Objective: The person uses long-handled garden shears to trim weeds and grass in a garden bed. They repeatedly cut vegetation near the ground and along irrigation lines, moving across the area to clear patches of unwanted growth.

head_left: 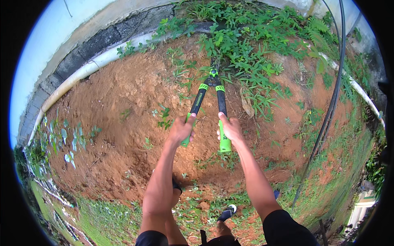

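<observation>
A pair of hedge shears (213, 80) with black and green handles points away from me, its blades partly hidden among leafy green weeds (246, 52). My left hand (181, 128) grips the green grip of the left handle. Around the green grip of the right handle, my right hand (230, 126) is closed, with the thumb along the top. The two handles stand somewhat apart in a narrow V. Beneath the shears lies bare reddish soil (123, 92) with small scattered plants. How far the blades are apart cannot be told.
A white pipe (83, 71) curves along the base of a pale wall (43, 40), over dark blocks. Black cables (334, 98) hang down on the right. Broad-leaved plants (74, 140) grow at the left, and grass (101, 221) lies behind my feet. A shoe (227, 213) shows below.
</observation>
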Demonstrator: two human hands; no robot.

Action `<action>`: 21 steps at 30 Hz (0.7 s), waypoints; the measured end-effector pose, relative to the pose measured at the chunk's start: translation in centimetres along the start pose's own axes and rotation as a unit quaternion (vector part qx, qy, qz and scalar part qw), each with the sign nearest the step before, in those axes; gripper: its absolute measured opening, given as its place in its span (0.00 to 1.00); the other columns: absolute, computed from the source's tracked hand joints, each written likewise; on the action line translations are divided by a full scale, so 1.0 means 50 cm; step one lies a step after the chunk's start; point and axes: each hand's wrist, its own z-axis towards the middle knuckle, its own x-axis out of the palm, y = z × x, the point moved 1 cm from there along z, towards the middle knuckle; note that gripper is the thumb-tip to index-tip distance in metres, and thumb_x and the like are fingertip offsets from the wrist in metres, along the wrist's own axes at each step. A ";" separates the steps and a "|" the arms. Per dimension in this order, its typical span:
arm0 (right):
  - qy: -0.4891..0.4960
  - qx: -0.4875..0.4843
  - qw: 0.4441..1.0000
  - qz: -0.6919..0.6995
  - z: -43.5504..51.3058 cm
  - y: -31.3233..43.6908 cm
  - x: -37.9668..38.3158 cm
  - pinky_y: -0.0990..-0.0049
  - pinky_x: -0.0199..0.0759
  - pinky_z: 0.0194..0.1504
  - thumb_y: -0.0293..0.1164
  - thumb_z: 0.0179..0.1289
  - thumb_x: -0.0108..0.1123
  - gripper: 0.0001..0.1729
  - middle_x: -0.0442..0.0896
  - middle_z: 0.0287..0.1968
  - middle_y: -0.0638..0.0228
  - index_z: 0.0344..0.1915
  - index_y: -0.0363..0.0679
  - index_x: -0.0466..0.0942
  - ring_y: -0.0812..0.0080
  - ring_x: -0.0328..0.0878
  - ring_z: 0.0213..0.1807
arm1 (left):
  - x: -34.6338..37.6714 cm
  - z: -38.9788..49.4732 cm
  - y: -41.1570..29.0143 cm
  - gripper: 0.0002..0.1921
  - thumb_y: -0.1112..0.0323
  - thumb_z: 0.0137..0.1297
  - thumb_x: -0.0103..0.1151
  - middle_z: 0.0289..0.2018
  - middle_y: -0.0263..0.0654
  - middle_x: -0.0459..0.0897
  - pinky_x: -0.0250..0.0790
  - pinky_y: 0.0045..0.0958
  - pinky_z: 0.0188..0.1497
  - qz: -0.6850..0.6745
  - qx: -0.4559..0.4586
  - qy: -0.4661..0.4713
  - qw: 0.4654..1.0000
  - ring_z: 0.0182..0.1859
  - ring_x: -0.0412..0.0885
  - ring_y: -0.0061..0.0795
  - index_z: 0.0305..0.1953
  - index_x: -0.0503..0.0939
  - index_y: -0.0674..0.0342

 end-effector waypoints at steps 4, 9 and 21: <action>0.025 0.001 1.000 -0.011 -0.050 0.007 -0.057 0.69 0.75 0.16 0.51 0.79 0.64 0.27 0.80 0.21 0.66 0.31 0.39 0.76 0.71 0.80 0.17 | -0.028 -0.067 -0.008 0.27 0.43 0.85 0.50 0.20 0.35 0.81 0.69 0.32 0.19 0.012 -0.004 0.009 1.000 0.17 0.79 0.23 0.44 0.80 0.67; 0.079 0.041 0.990 -0.112 -0.178 -0.011 -0.248 0.68 0.74 0.17 0.53 0.78 0.65 0.30 0.81 0.20 0.63 0.31 0.36 0.77 0.71 0.79 0.16 | -0.116 -0.149 0.006 0.27 0.42 0.82 0.54 0.19 0.34 0.81 0.71 0.32 0.20 0.132 -0.008 0.069 0.989 0.18 0.80 0.24 0.35 0.79 0.64; -0.111 0.033 0.992 0.057 -0.166 -0.142 -0.266 0.67 0.73 0.16 0.52 0.77 0.66 0.30 0.80 0.20 0.63 0.30 0.37 0.76 0.69 0.80 0.17 | 0.210 -0.053 -0.013 0.24 0.44 0.84 0.52 0.20 0.32 0.78 0.73 0.31 0.20 0.072 -0.011 0.134 0.988 0.18 0.78 0.23 0.41 0.78 0.63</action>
